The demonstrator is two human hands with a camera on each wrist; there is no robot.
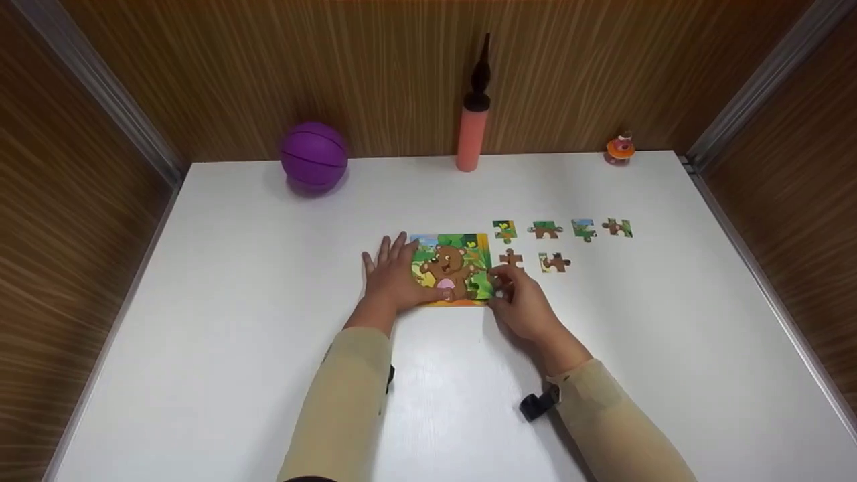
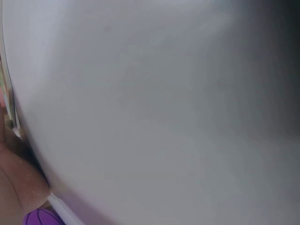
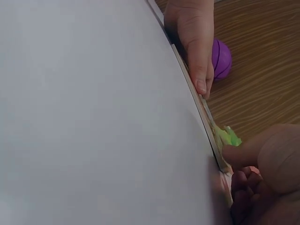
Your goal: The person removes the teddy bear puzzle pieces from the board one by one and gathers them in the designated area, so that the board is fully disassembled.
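A picture puzzle [image 1: 462, 258] of a brown bear lies on the white table in its flat board. My left hand [image 1: 395, 280] rests over the board's left side, its fingers spread and its thumb lying across the bear's lower body. At the right edge my right hand [image 1: 525, 304] has its thumb and curled fingers around a green puzzle piece [image 3: 228, 136], which stands tilted up from the board in the right wrist view. The fingers partly hide this piece. Only part of the left hand [image 2: 23, 180] enters the left wrist view.
Several loose puzzle pieces [image 1: 546, 229] lie right of the board in two rows. Along the back wall stand a purple ball [image 1: 313, 155], a pink hand pump [image 1: 472, 137] with a black nozzle, and a small figurine [image 1: 620, 148]. Wood-grain panels enclose the table's back and sides.
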